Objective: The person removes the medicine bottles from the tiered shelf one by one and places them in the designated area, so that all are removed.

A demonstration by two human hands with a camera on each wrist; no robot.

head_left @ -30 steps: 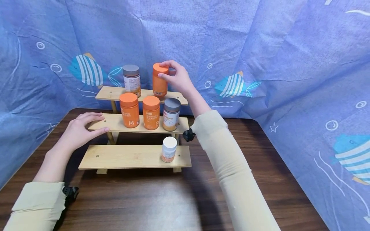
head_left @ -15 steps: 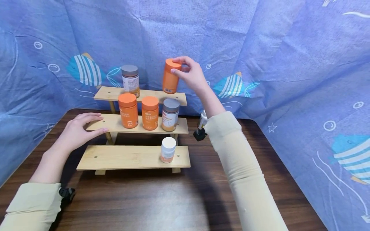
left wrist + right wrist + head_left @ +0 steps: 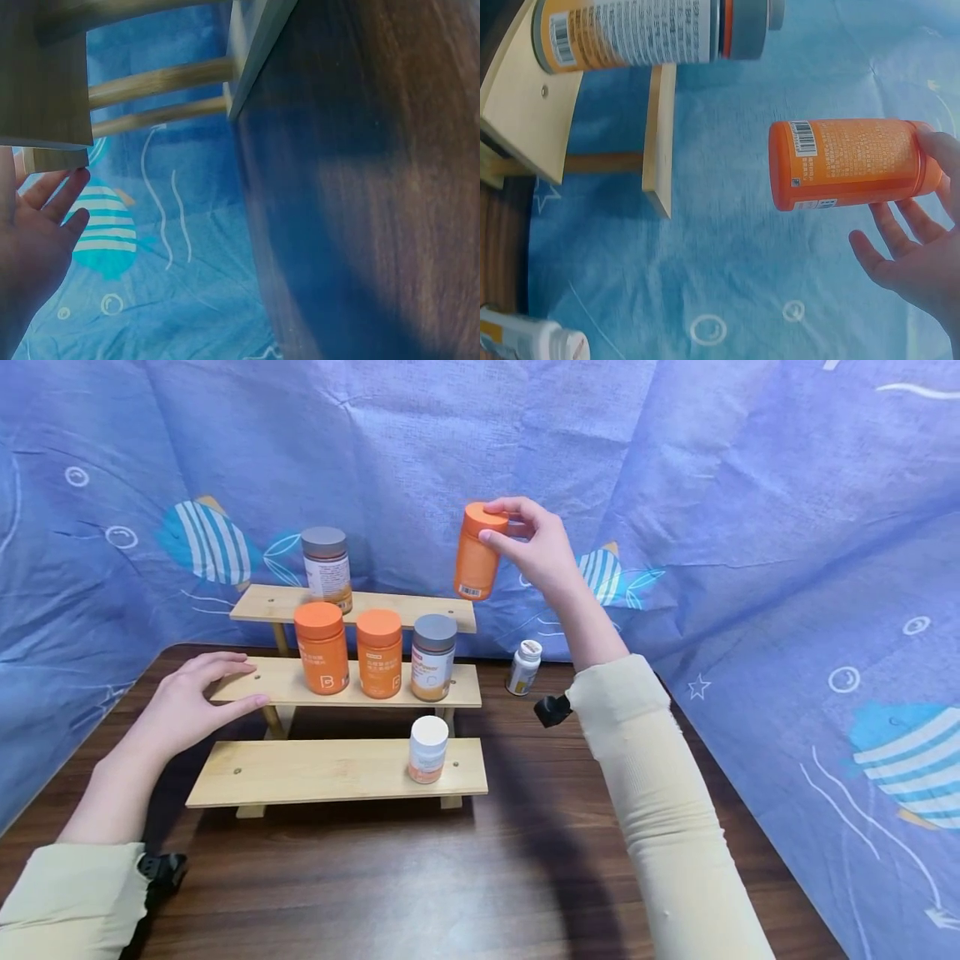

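Orange jar (image 3: 477, 560), one, lidded, lid uppermost, slightly tilted; held aloft between one and two o'clock from the middle of the three-tier wooden stand (image 3: 277, 770), apart from every shelf; barcode near base. Top tier, toward twelve: grey-lidded jar (image 3: 327, 572), upright. Middle tier, in a row toward three: broader orange-lidded jar (image 3: 322, 652) marked B, narrower orange-lidded jar (image 3: 380, 658), grey-topped jar (image 3: 432, 662) marked C. Bottom tier, four o'clock: white-capped jar (image 3: 428, 752). Counter (image 3: 337, 877), three o'clock: white bottle (image 3: 524, 670), upright. All closed; contents hidden. Hands, two, well apart. Right hand (image 3: 536, 539), two o'clock: thumb and fingers pinching the first jar at its lid, forearm slanting up from four. Left hand (image 3: 191, 697), nine o'clock: thumb and fingers clasping the near end of the middle tier, forearm reaching in from eight.
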